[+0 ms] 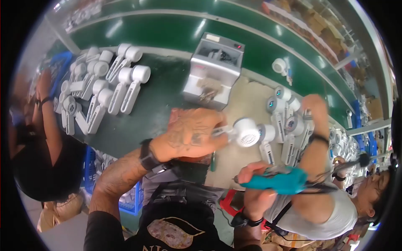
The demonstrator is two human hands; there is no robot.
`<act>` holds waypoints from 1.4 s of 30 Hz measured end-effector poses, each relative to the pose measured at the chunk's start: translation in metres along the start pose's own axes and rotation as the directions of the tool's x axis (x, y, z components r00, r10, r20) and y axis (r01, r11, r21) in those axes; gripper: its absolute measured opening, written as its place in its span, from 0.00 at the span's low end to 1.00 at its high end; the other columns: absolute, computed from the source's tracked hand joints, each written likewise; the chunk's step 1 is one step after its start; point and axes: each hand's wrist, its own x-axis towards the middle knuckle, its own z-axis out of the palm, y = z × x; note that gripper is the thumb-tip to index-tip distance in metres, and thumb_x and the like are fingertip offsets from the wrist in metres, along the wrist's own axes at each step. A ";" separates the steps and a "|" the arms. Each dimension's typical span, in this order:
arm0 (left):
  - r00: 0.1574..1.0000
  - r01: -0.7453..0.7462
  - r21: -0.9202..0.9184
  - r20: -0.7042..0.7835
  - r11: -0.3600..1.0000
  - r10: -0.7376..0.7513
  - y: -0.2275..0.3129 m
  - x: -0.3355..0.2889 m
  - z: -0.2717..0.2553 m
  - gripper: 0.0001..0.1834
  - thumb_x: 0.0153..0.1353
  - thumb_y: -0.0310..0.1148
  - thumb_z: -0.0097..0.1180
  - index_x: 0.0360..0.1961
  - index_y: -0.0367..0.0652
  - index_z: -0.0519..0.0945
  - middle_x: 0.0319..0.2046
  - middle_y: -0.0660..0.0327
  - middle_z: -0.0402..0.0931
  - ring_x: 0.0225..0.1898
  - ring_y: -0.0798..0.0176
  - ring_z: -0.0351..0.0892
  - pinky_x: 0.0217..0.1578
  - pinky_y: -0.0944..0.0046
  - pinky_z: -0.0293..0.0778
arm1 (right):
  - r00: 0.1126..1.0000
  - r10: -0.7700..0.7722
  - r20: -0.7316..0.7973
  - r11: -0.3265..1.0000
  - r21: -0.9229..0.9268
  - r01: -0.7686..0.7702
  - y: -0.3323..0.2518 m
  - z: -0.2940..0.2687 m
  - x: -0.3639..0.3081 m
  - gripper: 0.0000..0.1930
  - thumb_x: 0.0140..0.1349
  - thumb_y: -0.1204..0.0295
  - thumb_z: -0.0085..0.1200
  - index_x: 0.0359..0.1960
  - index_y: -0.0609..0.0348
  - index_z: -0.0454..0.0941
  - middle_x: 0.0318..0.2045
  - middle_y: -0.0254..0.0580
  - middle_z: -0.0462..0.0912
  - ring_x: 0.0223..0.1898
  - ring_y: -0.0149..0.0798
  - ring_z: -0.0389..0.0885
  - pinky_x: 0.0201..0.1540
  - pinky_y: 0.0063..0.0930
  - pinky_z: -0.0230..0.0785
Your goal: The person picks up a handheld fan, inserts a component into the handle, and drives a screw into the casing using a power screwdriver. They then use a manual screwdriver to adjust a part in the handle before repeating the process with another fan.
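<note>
A small white handheld fan (246,133) with a round grilled head is in my left hand (190,134), whose fingers close round its handle end above the bench. The handle is mostly hidden by the fingers. My right hand (257,201) grips a teal electric screwdriver (278,180), its tip pointing left, below the fan and apart from it. Right of the held fan, several similar white fans (289,124) stand close together on the bench. A co-worker's hand (316,106) reaches in among them.
A grey screw feeder (213,69) stands at the middle back. Many white fans (98,88) crowd the bench's left side. A lone white fan (279,65) lies beyond the ledge. Co-workers sit at both sides, and a blue crate (132,203) is below the bench edge.
</note>
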 end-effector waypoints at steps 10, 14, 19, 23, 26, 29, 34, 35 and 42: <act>0.863 -0.396 0.237 -0.233 0.887 0.448 -0.074 -0.032 0.016 0.18 0.60 0.42 0.65 0.48 0.45 0.83 0.46 0.57 0.78 0.50 0.50 0.76 0.54 0.52 0.72 | 0.927 -0.369 -0.072 0.891 0.255 0.375 -0.024 0.095 0.128 0.37 0.67 0.36 0.49 0.51 0.64 0.75 0.23 0.35 0.71 0.25 0.33 0.69 0.29 0.29 0.63; 0.867 -0.399 0.197 -0.238 0.895 0.439 -0.082 -0.035 0.016 0.20 0.60 0.42 0.65 0.51 0.45 0.82 0.46 0.58 0.78 0.50 0.51 0.75 0.55 0.53 0.72 | 0.908 -0.419 0.004 0.901 0.126 0.415 -0.014 0.135 0.160 0.24 0.74 0.50 0.51 0.46 0.65 0.76 0.24 0.37 0.75 0.26 0.32 0.75 0.29 0.27 0.67; 0.890 -0.390 0.161 -0.188 0.907 0.416 -0.086 -0.040 0.017 0.26 0.62 0.45 0.62 0.56 0.40 0.78 0.53 0.54 0.75 0.56 0.50 0.72 0.59 0.52 0.69 | 0.882 -0.467 0.067 0.883 0.085 0.461 0.013 0.158 0.176 0.16 0.75 0.60 0.52 0.40 0.65 0.75 0.24 0.38 0.77 0.25 0.32 0.77 0.29 0.25 0.69; 0.901 -0.377 0.158 -0.164 0.913 0.400 -0.086 -0.038 0.019 0.26 0.62 0.46 0.62 0.56 0.40 0.78 0.52 0.55 0.75 0.57 0.50 0.71 0.60 0.52 0.67 | 0.902 -0.416 0.116 0.908 0.092 0.408 0.020 0.156 0.175 0.16 0.74 0.60 0.53 0.39 0.64 0.75 0.24 0.38 0.76 0.25 0.33 0.76 0.29 0.26 0.69; 0.872 -0.371 0.174 -0.272 0.912 0.407 -0.089 -0.037 0.023 0.21 0.59 0.42 0.66 0.51 0.46 0.81 0.46 0.59 0.76 0.51 0.50 0.75 0.54 0.52 0.72 | 0.922 -0.347 0.170 0.938 0.076 0.339 0.012 0.159 0.165 0.17 0.74 0.59 0.53 0.40 0.64 0.75 0.23 0.37 0.76 0.24 0.32 0.76 0.29 0.27 0.69; 0.869 -0.366 0.194 -0.278 0.910 0.409 -0.091 -0.034 0.023 0.21 0.58 0.42 0.67 0.50 0.46 0.82 0.46 0.59 0.77 0.50 0.50 0.76 0.54 0.51 0.72 | 0.936 -0.322 0.141 0.947 0.071 0.314 0.005 0.141 0.141 0.20 0.74 0.56 0.53 0.40 0.65 0.74 0.23 0.38 0.74 0.25 0.33 0.75 0.29 0.27 0.68; 0.878 -0.358 0.157 -0.279 0.921 0.389 -0.086 -0.032 0.023 0.20 0.58 0.42 0.67 0.50 0.47 0.83 0.46 0.60 0.78 0.52 0.50 0.76 0.55 0.51 0.73 | 0.945 -0.320 0.067 0.944 0.099 0.313 0.003 0.106 0.113 0.29 0.71 0.48 0.54 0.44 0.70 0.71 0.23 0.41 0.73 0.23 0.35 0.74 0.28 0.30 0.67; 0.884 -0.354 0.139 -0.274 0.925 0.379 -0.087 -0.034 0.022 0.19 0.58 0.42 0.67 0.49 0.47 0.83 0.46 0.60 0.78 0.52 0.50 0.76 0.54 0.51 0.73 | 0.948 -0.298 0.113 0.953 0.087 0.290 0.002 0.104 0.110 0.30 0.70 0.47 0.55 0.45 0.70 0.71 0.23 0.41 0.72 0.23 0.36 0.74 0.27 0.31 0.67; 0.885 -0.380 0.168 -0.221 0.910 0.410 -0.092 -0.034 0.025 0.23 0.60 0.44 0.65 0.52 0.43 0.79 0.50 0.53 0.75 0.52 0.47 0.73 0.53 0.51 0.71 | 0.941 -0.332 0.065 0.940 0.105 0.324 0.018 0.105 0.109 0.28 0.71 0.47 0.54 0.42 0.68 0.70 0.23 0.41 0.72 0.23 0.37 0.74 0.26 0.30 0.66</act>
